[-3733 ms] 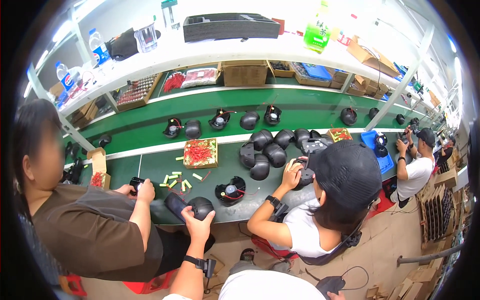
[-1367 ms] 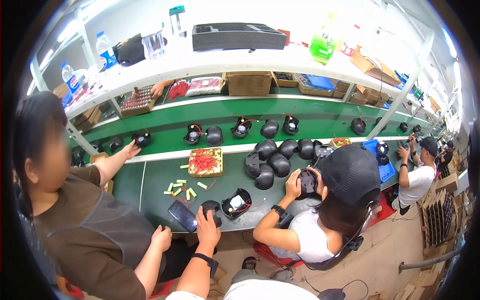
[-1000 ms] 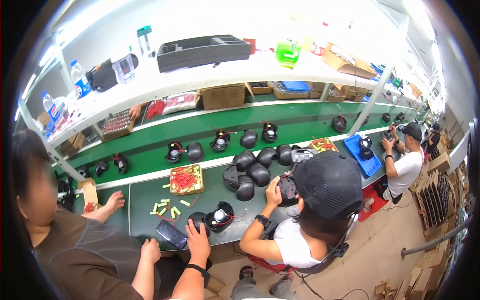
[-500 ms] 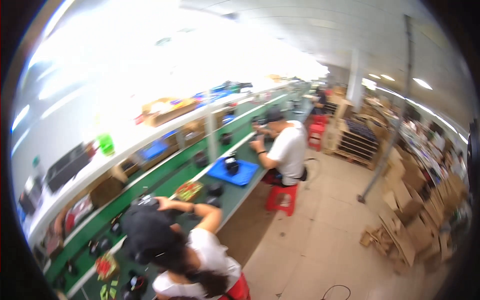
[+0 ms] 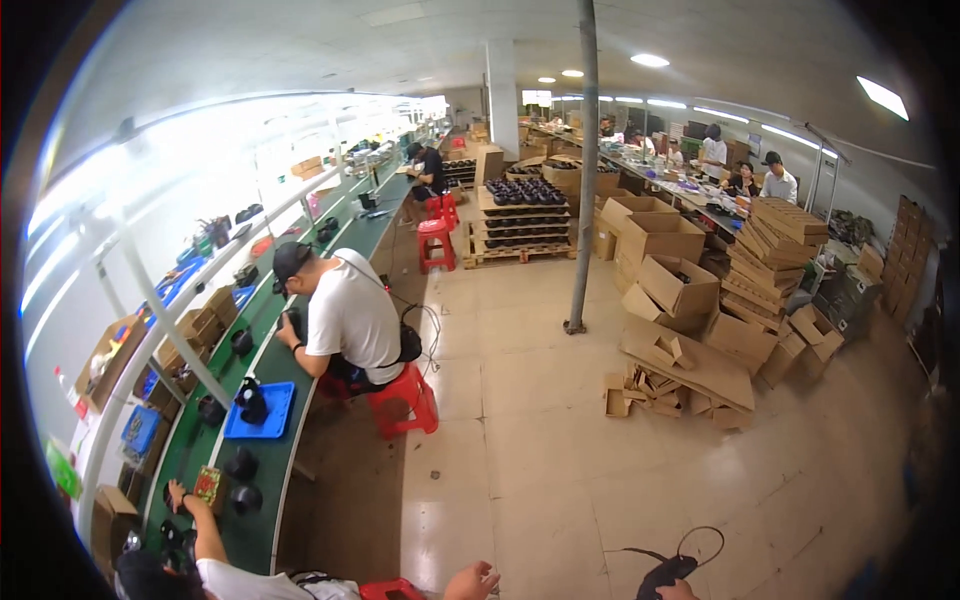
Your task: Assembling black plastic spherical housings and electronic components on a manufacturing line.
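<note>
At the lower edge, left of centre, my left hand (image 5: 472, 582) comes into view over the tiled floor. Its fingers are loosely bent and apart, with nothing in them. Further right, my right hand (image 5: 676, 591) is closed on a soft-looking black thing with a thin looped cord (image 5: 662, 574); its exact kind does not show. The lower parts of both hands are cut off by the frame edge. Nearest to my left hand is a red stool (image 5: 392, 590), beside a seated co-worker in a white top (image 5: 240, 582).
Along the left runs a green workbench (image 5: 262, 490) with a blue tray (image 5: 284, 420) and black parts. A second co-worker (image 5: 350, 310) sits on a red stool (image 5: 408, 400). Ahead stand a metal post (image 5: 584, 200) and a loaded pallet (image 5: 520, 250). Cardboard boxes (image 5: 690, 350) pile up on the right.
My view has swung right and steadied. Both my hands have come in at the lower edge, with more of the black thing showing. The nearest co-worker now reaches along the bench.
</note>
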